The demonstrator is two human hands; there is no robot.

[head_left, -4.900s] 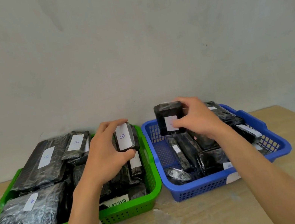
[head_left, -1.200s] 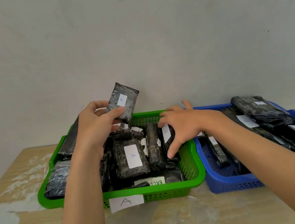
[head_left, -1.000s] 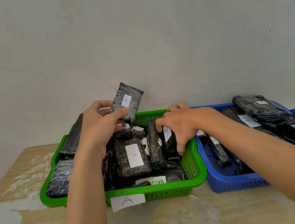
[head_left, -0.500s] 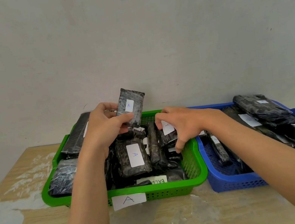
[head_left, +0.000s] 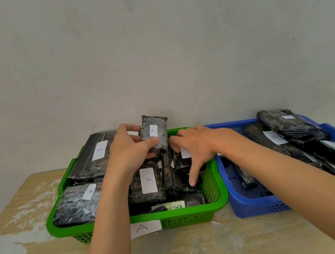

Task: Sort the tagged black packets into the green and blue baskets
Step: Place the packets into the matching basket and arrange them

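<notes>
Our left hand (head_left: pixel 130 153) pinches an A packet (head_left: pixel 155 132), right hand (head_left: pixel 197 146) spread in the green basket (head_left: pixel 188 211), whose crowded pile (head_left: pixel 148 181) could spill.

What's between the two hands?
In the head view, an A-tagged packet, held upright by the left hand over the green basket; the right hand is just right of it.

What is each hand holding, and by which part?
The left hand pinches a black packet by its lower end. Whether the right hand holds anything cannot be told.
</notes>
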